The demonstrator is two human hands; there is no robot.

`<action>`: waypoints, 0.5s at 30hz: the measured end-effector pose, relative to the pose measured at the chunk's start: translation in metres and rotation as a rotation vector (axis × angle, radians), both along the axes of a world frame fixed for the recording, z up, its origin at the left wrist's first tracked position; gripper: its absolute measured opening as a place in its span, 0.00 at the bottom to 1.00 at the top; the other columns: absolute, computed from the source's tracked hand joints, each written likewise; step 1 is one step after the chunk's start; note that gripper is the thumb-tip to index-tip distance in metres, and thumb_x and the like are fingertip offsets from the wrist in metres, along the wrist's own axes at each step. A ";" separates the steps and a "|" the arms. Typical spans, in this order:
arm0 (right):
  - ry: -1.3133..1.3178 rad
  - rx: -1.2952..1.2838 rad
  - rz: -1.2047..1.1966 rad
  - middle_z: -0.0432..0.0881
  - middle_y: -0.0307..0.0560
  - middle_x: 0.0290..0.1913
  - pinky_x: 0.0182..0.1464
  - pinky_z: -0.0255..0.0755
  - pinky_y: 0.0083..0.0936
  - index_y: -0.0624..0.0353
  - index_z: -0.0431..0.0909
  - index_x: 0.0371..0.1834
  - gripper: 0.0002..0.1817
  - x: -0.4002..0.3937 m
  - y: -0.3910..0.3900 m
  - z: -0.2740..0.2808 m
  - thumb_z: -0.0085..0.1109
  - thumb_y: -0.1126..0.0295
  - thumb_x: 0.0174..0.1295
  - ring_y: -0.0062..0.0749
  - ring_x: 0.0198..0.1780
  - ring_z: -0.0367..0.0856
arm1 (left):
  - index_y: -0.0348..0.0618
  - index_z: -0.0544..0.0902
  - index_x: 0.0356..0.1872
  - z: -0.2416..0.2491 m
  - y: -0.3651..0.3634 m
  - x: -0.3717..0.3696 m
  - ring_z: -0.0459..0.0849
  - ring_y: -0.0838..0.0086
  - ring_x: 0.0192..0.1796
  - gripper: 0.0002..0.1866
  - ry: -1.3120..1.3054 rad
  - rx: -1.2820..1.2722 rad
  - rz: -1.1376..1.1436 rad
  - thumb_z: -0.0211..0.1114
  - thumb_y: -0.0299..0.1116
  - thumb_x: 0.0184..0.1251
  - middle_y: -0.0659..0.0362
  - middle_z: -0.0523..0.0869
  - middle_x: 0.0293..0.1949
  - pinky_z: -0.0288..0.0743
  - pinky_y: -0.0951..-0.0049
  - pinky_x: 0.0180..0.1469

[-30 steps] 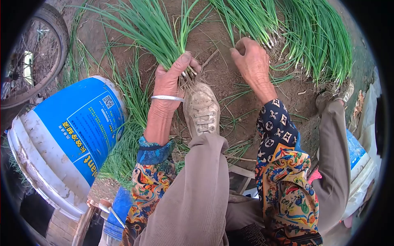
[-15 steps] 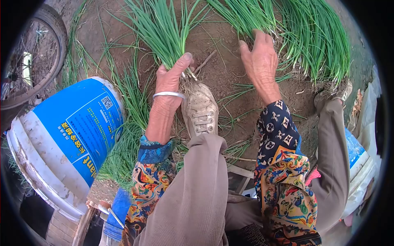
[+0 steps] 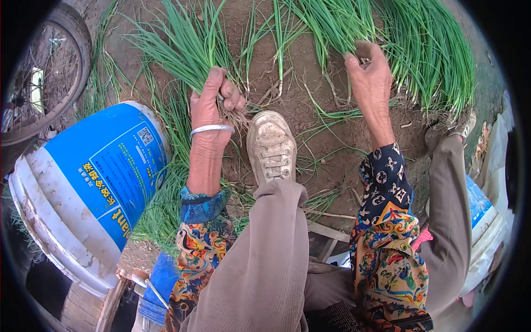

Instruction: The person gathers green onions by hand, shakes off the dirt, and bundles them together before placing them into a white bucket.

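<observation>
My left hand (image 3: 213,102) is closed around the white lower stems of a bunch of green onions (image 3: 185,50). Their leaves fan up and to the left, and roots hang out below my fingers. At the upper right, my right hand (image 3: 371,80) has its fingers curled at the root end of another bunch of green onions (image 3: 337,25); its fingertips are partly hidden among the stalks. Between my hands, a few loose green onions (image 3: 280,52) lie on the soil. Beside my right hand is a thick row of green onions (image 3: 428,50), roots toward me.
My dusty shoe (image 3: 271,141) rests on the bare soil (image 3: 326,144) between my arms. A blue and white bucket (image 3: 105,166) lies tilted at the left, near a bicycle wheel (image 3: 83,61). More green stalks (image 3: 171,119) are strewn beside the bucket.
My left hand has moved left and slightly down with its bunch. My right hand has shifted to the right. Loose stalks now lie apart on the soil between them.
</observation>
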State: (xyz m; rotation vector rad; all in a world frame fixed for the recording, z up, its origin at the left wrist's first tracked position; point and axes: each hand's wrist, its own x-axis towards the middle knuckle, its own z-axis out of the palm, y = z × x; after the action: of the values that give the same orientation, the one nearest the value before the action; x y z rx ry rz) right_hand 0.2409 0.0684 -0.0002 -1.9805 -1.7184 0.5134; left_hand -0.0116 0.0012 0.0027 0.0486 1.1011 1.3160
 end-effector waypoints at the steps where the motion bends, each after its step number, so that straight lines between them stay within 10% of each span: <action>1: 0.027 0.063 0.020 0.83 0.53 0.36 0.44 0.75 0.33 0.67 0.79 0.43 0.17 -0.002 -0.001 0.000 0.61 0.64 0.58 0.38 0.37 0.82 | 0.44 0.75 0.37 -0.001 -0.001 -0.001 0.65 0.82 0.18 0.11 0.000 0.005 -0.025 0.64 0.38 0.66 0.67 0.69 0.19 0.61 0.77 0.24; 4: 0.252 -0.218 0.126 0.82 0.54 0.35 0.43 0.76 0.38 0.65 0.79 0.38 0.15 -0.039 -0.010 0.021 0.61 0.63 0.58 0.42 0.36 0.83 | 0.45 0.74 0.36 0.001 -0.001 0.002 0.64 0.83 0.19 0.09 0.014 -0.014 -0.048 0.63 0.38 0.68 0.68 0.67 0.19 0.58 0.78 0.24; 9: -0.078 -0.333 0.342 0.83 0.57 0.31 0.41 0.76 0.41 0.66 0.79 0.37 0.14 -0.081 -0.037 -0.003 0.61 0.64 0.56 0.48 0.36 0.83 | 0.40 0.76 0.35 -0.004 -0.004 0.005 0.70 0.79 0.16 0.12 0.081 -0.060 -0.052 0.70 0.35 0.61 0.63 0.74 0.18 0.65 0.74 0.19; 15: 0.752 -0.567 0.216 0.83 0.56 0.31 0.40 0.75 0.39 0.67 0.77 0.37 0.12 -0.087 -0.052 0.011 0.57 0.67 0.58 0.49 0.34 0.83 | 0.40 0.79 0.37 0.002 -0.010 0.012 0.76 0.77 0.22 0.13 0.376 -0.120 -0.246 0.72 0.36 0.58 0.62 0.80 0.24 0.70 0.76 0.24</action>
State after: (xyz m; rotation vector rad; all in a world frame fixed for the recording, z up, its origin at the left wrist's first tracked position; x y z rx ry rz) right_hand 0.1543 0.0166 0.0106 -1.5775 -1.3676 1.7202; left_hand 0.0000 -0.0088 0.0051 0.3436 1.4407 1.0400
